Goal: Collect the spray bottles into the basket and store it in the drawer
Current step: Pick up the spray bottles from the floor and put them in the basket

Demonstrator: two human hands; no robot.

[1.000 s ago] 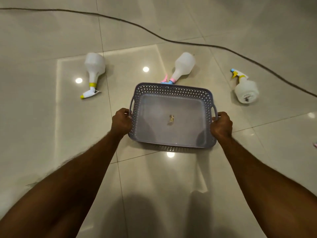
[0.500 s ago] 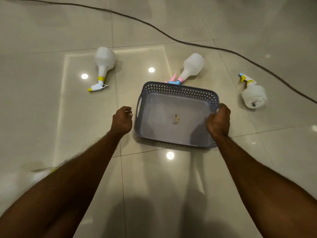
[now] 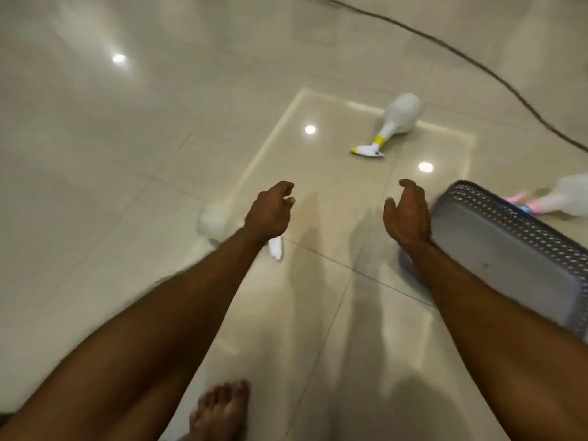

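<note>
A: The floor [image 3: 133, 160] was glossy cream tile, thin grout lines crossing it and round ceiling lights mirrored in the glaze. A dark cable [image 3: 496, 74] curved across the far right.

B: And the basket?

A: The grey plastic basket [image 3: 509, 259] sat on the tile at the right, rectangular, with a smooth bottom and a perforated lattice rim. It held no bottles. The right hand [image 3: 409, 214] hovered just beside its near corner, fingers loosely curved and apart, gripping nothing.

B: The left?

A: The left hand [image 3: 270, 211] hung above the floor, fingers relaxed and slightly curled, holding nothing. Under its wrist lay a blurred white spray bottle [image 3: 213, 219], round-bodied, with its white nozzle poking out past the forearm.

B: The others?

A: A yellow-collared bottle [image 3: 399, 117], pear-shaped translucent white plastic, lay on its side farther off. A pink-triggered bottle [image 3: 569, 195] lay beyond the basket, at the right edge. A bare foot [image 3: 219, 412] showed at the bottom.
</note>
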